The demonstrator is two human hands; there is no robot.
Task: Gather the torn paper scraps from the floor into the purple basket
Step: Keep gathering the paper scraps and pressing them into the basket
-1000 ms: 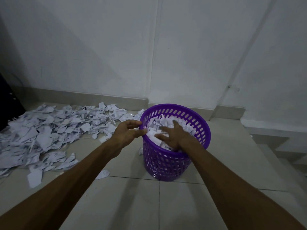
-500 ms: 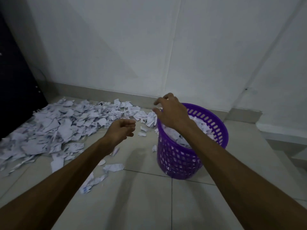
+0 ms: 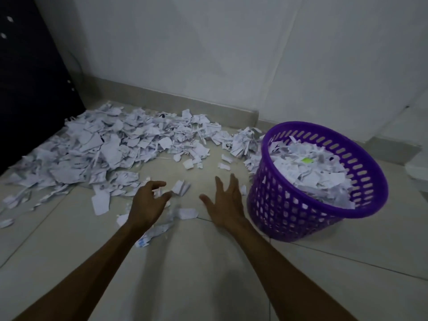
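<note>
A purple slotted basket [image 3: 287,212] stands on the tiled floor at the right, heaped nearly to its rim with white paper scraps [image 3: 310,172]. A wide pile of torn paper scraps [image 3: 111,149] covers the floor at the left and along the wall. My left hand [image 3: 148,202] hovers low over a few loose scraps [image 3: 180,188], fingers curled and apart, nothing held. My right hand [image 3: 224,202] is spread flat, fingers splayed, just left of the basket and empty.
A dark cabinet [image 3: 30,84] stands at the far left against the scrap pile. White walls with a grey skirting [image 3: 176,100] close off the back. A step edge [image 3: 416,172] shows at the far right. Bare tiles lie near me.
Both hands have left the basket and dropped down to the floor left of it. The view has swung left and lower, showing more of the pile.
</note>
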